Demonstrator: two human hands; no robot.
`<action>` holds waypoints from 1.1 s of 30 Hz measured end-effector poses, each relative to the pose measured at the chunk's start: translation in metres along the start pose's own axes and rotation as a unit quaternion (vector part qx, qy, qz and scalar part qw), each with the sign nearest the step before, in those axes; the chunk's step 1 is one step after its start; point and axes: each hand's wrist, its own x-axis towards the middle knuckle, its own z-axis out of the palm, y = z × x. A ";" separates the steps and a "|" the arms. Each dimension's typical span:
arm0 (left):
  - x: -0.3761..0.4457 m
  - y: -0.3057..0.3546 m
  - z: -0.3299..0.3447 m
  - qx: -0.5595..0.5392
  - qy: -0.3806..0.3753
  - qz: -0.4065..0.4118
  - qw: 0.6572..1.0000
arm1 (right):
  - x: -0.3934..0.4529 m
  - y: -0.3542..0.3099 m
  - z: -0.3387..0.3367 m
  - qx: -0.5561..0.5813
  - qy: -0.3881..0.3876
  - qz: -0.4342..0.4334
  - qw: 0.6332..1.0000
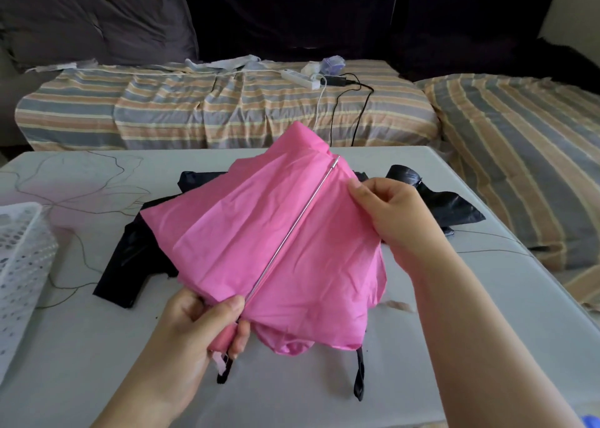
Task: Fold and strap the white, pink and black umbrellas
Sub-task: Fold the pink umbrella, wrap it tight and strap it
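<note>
Pink umbrella [246,233], canopy loose and creased with one silver rib [292,233] exposed, held over the black umbrella [136,252] (partly covered) mid-tabletop [454,346]: my left hand [201,323] grips its handle, right hand [389,213] pinches fabric; white basket [22,255] at left edge.

Black umbrella [136,252] mostly hidden under pink umbrella [259,233].

Pink umbrella [259,233] in both hands' grip, over black umbrella [136,259] on table [487,297]
</note>
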 end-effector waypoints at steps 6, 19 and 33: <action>-0.002 0.004 -0.004 0.008 -0.011 0.004 1.000 | 0.006 0.005 -0.001 0.082 0.025 0.090 0.992; 0.003 0.002 -0.008 0.006 0.009 0.017 1.000 | -0.005 -0.008 -0.008 0.249 -0.029 0.030 0.968; 0.005 -0.002 -0.016 0.044 0.032 0.031 0.998 | -0.012 -0.005 -0.013 0.130 -0.177 0.112 0.969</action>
